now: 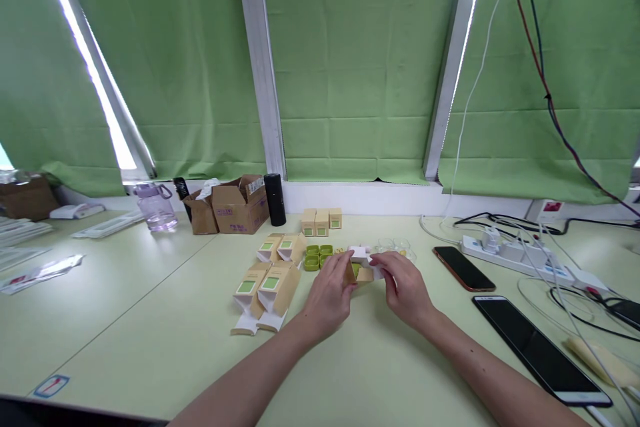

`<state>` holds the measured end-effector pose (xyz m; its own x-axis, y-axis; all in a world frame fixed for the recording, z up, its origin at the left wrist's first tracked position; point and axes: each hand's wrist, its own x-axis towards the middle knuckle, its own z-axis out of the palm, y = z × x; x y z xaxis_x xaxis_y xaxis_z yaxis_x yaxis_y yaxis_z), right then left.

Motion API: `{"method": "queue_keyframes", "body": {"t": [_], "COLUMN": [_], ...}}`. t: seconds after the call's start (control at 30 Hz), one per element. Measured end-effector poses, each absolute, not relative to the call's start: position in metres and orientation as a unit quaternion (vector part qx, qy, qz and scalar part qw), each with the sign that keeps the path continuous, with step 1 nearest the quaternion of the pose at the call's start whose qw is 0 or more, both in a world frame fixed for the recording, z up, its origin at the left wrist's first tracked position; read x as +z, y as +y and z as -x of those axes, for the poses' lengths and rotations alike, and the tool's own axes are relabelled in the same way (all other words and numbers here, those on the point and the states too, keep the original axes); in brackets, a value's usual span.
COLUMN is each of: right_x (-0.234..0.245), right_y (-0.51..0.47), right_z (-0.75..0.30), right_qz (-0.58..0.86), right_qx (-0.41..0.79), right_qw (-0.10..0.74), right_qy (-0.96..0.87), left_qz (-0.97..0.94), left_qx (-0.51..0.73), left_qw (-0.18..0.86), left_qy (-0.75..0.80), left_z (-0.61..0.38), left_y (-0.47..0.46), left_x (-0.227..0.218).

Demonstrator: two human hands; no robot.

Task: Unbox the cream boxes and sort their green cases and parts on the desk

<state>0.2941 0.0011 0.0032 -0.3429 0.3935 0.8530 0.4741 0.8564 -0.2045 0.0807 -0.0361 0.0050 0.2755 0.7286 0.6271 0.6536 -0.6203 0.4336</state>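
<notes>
Between my two hands is a small tan cardboard box (367,276) with white inner flaps, its top open and something green inside. My left hand (329,297) is closed on the box's left side. The fingers of my right hand (404,285) pinch a white flap at its right. Just left of them sit several small green square containers (312,261). Several open tan boxes (271,285) with green labels stand farther left, white flaps hanging toward me. Clear plastic round pieces (400,245) lie behind my right hand.
Small closed tan boxes (321,221) stand at the back, near a black cylinder (275,200) and a cardboard carton (240,207). On the right lie a phone (463,268), a larger phone or tablet (537,347), a power strip (517,257) and tangled cables. A purple bottle (156,208) stands left.
</notes>
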Motion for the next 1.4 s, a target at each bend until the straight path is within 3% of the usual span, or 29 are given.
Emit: {"method": "queue_keyframes", "body": {"t": [0.47, 0.9, 1.4], "right_x": [0.009, 0.01, -0.001], "right_y": [-0.01, -0.016, -0.011], "right_z": [-0.288, -0.285, -0.275], "right_qz": [0.286, 0.273, 0.343], "right_qx": [0.006, -0.072, 0.039], "right_qw": [0.506, 0.441, 0.522], "right_qy": [-0.813, -0.852, -0.78], "left_qz": [-0.786, -0.788, -0.841], "left_qx": [0.429, 0.442, 0.323], "left_qw": [0.046, 0.024, -0.172], "left_qy": [0.442, 0.428, 0.398], "left_z": [-0.08, -0.079, -0.088], "left_y": [-0.035, -0.036, -0.047], "left_x": [0.004, 0.007, 0.013]}}
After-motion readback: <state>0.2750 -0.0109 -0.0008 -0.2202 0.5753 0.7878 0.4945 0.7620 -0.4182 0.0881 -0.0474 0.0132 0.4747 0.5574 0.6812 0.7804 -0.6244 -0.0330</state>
